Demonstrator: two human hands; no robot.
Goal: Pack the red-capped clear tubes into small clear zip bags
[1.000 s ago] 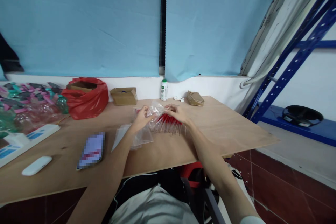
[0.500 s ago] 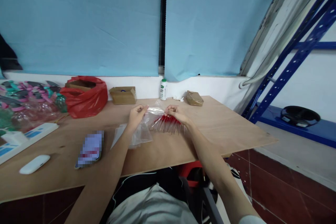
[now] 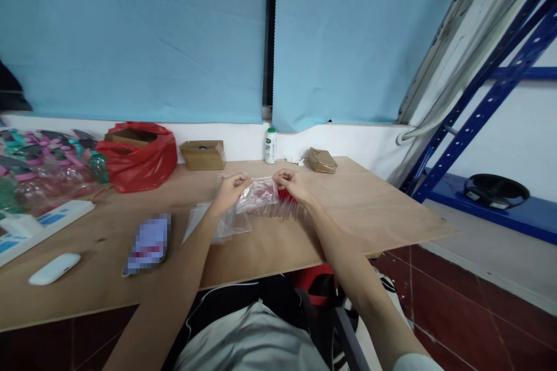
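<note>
My left hand (image 3: 230,190) and my right hand (image 3: 292,184) hold a small clear plastic bag (image 3: 258,193) between them, each pinching one top corner. The bag hangs just above the wooden table (image 3: 369,208) and has red in it. Right behind and below it lies a row of red-tipped clear pieces (image 3: 288,207). A pile of empty clear bags (image 3: 217,225) lies under my left wrist.
A red bag holding a cardboard box (image 3: 138,155), a small brown box (image 3: 203,154), a white bottle (image 3: 270,145) and a brown packet (image 3: 322,160) line the back edge. Bagged colourful items (image 3: 39,169), a white device (image 3: 54,268) and a phone (image 3: 148,243) lie left. Blue shelving (image 3: 487,98) stands right.
My hands pulled apart and stretched the bag's top flat, and the bag now hangs lower in front of the red-tipped pieces. The view drifted slightly.
</note>
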